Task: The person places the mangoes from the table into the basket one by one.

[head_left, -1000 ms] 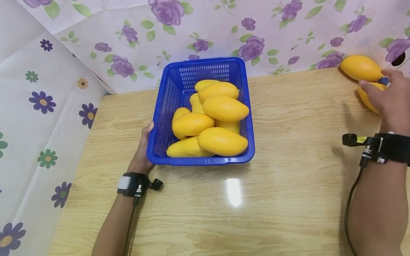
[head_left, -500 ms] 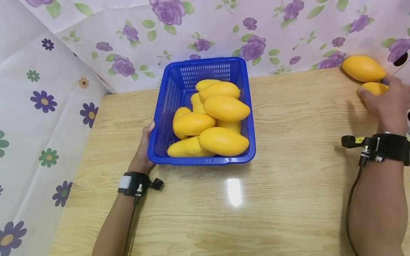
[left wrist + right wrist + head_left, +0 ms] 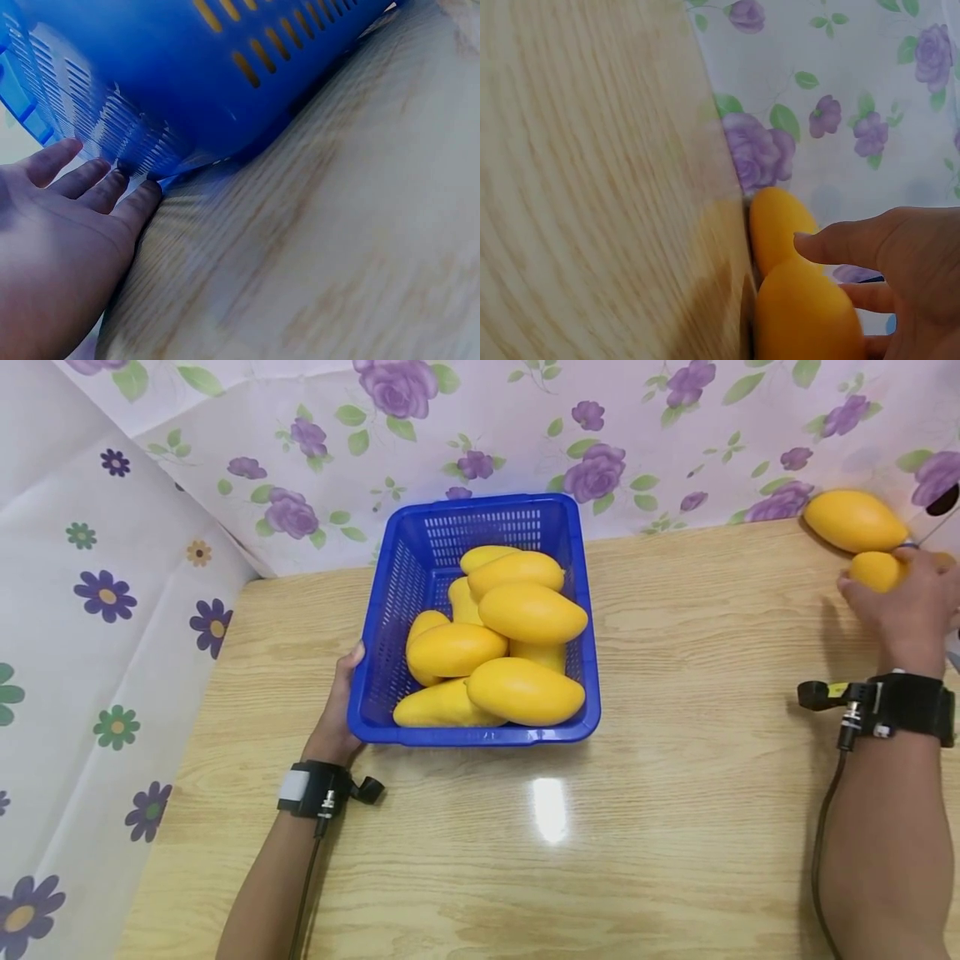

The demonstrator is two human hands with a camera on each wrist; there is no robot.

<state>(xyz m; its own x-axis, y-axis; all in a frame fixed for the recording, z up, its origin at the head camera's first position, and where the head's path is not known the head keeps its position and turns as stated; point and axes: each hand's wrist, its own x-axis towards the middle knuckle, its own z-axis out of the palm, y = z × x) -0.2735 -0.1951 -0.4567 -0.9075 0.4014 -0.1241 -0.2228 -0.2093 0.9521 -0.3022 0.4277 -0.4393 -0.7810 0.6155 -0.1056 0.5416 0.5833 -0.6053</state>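
Observation:
A blue slotted plastic basket (image 3: pixel 471 737) holds several yellow mangoes (image 3: pixel 525 692), piled toward its right and front. My left hand (image 3: pixel 67 240) rests straight fingertips against the basket's side wall, low near the table in the left wrist view. In the head view that hand (image 3: pixel 337 710) lies at the basket's left side. Far to the right, my right hand (image 3: pixel 903 606) grips a mango (image 3: pixel 876 572), which appears close to the camera as the nearer mango (image 3: pixel 806 315) in the right wrist view. Just behind it lies another mango (image 3: pixel 855 521), against the floral sheet.
A wooden table (image 3: pixel 697 827) spreads under everything. Purple-flowered sheeting (image 3: pixel 480 427) stands along its back edge, and a white sheet with daisies (image 3: pixel 97 660) covers the left side. Cables run from both wrist cameras along the forearms.
My right hand has closed round the nearer mango and turned it, so its rounded end now faces the camera. The left hand and the basket have stayed in place.

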